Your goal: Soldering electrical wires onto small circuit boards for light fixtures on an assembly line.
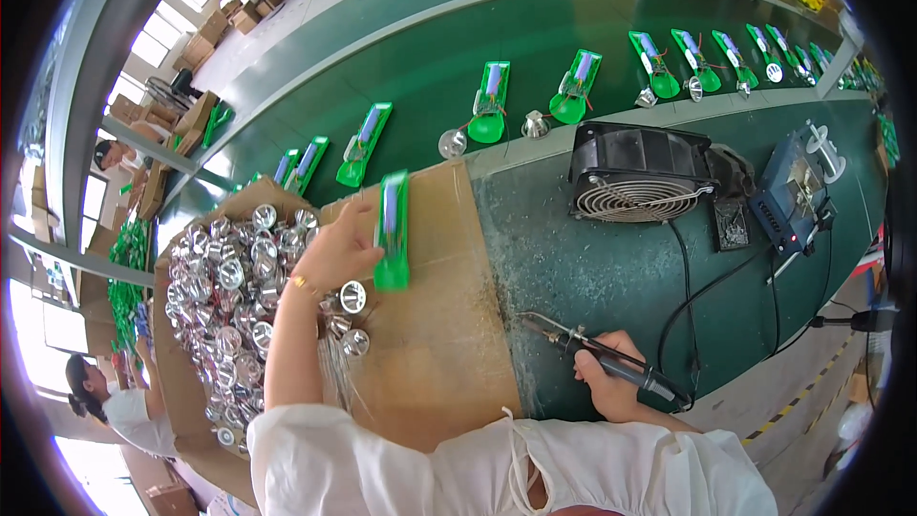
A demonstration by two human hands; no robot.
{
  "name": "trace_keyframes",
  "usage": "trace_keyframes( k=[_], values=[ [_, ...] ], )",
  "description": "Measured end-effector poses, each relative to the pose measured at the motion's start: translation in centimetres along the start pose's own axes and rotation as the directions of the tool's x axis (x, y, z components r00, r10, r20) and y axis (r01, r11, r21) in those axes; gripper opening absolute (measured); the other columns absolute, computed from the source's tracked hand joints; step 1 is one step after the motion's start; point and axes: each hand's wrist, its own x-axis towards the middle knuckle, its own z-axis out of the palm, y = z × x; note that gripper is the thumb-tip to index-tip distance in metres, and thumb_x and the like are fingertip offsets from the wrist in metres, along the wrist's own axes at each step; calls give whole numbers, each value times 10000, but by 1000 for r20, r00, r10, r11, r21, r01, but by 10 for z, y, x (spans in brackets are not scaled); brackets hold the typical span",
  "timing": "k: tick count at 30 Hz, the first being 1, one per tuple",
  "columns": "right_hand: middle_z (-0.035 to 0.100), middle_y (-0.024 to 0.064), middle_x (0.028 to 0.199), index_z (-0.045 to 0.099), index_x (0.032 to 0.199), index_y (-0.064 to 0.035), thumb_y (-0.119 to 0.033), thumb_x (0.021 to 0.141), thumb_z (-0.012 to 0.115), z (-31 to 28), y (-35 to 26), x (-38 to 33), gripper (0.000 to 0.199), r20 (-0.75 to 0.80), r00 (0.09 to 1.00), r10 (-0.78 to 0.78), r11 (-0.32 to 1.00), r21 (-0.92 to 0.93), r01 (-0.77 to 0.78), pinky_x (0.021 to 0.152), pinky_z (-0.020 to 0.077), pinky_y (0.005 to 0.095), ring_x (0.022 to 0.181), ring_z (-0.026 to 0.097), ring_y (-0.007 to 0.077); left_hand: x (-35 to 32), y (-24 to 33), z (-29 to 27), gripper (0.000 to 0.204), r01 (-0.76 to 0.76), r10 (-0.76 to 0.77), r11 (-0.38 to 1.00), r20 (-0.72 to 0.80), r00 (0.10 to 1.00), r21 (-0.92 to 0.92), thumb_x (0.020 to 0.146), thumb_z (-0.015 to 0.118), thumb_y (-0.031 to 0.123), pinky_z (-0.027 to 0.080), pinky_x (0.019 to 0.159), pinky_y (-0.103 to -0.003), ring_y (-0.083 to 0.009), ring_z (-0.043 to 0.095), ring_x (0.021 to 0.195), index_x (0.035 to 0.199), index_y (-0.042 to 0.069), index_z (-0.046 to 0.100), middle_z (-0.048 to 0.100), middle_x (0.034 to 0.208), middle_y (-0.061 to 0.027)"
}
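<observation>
Here the left hand point(336, 250) grips a flat, translucent green plastic piece point(392, 229), paddle-shaped with a rounded lower end and a pale blue-violet cylinder lying along its upper length; fingers closed on its left edge, the piece upright and slightly blurred above a sheet of brown corrugated cardboard point(435, 325). Just left of the hand, an open cardboard box point(181, 392) holds a heap of small shiny silver cone-shaped reflectors point(224, 287), metallic and mirror-bright; a few sit loose near the wrist.

The right hand point(611, 377) is clenched round the dark handle of a soldering iron point(597, 352), its metal tip pointing left, low over the mottled green desk point(583, 268), close to the cardboard's edge.

Behind: a black square fan point(640, 177) with a wire spiral grille, a blue box-shaped unit point(788, 191), black cables. On the green conveyor belt point(430, 67) further green pieces lie in a row, several with a silver reflector beside them.
</observation>
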Motion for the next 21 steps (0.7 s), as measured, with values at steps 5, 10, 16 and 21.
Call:
trace_keyframes(
  k=[5,10,16,21],
  values=[
    [590,40,637,507,814,-5,-72,761,656,2,4,3,172,-1,997,-73,997,-1,73,496,430,213,552,533,61,67,69,-14,351,-107,135,990,-414,900,91,730,624,340,479,651,-351,-259,613,706,836,5,615,617,725,-131],
    [588,35,663,526,827,-26,-70,747,670,7,-8,-1,170,-46,997,63,989,134,-56,522,440,214,583,536,63,170,117,44,769,187,-110,935,-254,961,302,665,491,699,478,747,-394,-319,610,846,876,-24,643,630,888,-200],
    [592,31,747,573,828,-31,-158,743,695,8,-1,0,195,-13,994,110,990,95,-108,603,431,226,685,517,56,196,106,76,513,207,-103,913,-292,951,352,648,577,502,493,710,-377,-280,622,836,873,48,657,642,899,-147],
    [592,27,738,568,832,-27,-169,757,680,1,-17,-3,196,-7,995,102,995,-1,-102,588,417,228,677,516,62,196,118,84,529,215,-127,935,-300,946,283,609,600,503,490,711,-384,-305,622,820,843,33,663,641,868,-172]
  ],
)
